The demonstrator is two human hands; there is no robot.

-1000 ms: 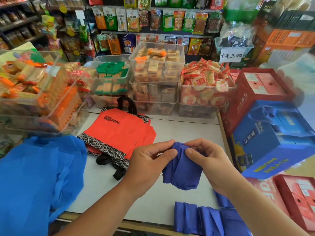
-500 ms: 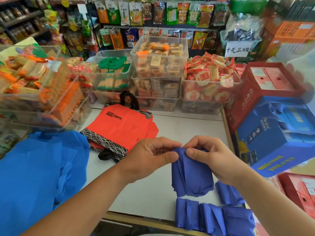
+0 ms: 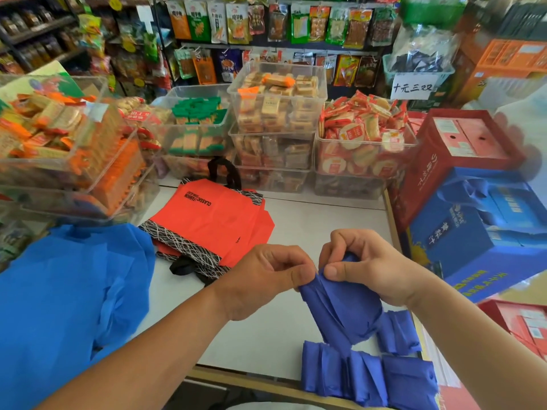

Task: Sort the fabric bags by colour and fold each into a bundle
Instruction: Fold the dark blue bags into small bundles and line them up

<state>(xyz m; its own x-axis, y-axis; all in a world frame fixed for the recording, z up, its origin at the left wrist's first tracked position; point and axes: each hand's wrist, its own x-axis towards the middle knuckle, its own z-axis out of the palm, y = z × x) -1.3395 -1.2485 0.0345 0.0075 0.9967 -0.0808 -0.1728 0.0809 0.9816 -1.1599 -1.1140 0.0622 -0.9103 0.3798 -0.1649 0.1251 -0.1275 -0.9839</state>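
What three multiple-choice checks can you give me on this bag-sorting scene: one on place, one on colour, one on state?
1. Where do the red bags lie on the table?
A. At its near right edge
B. Left of centre, before the clear snack bins
C. On a blue box

2. What colour is the held bag?
A. Dark blue
B. Red
C. Green

3. How do the left hand and right hand meet that bag?
A. Both pinch its top
B. Only the left grips it; the right lies flat on the table
C. Both hang open above it

Answers: 1 B, the red bags sit just in front of the bins; 2 A, the cloth between the hands is dark blue; 3 A, thumb and fingers of each hand close on the upper fold.
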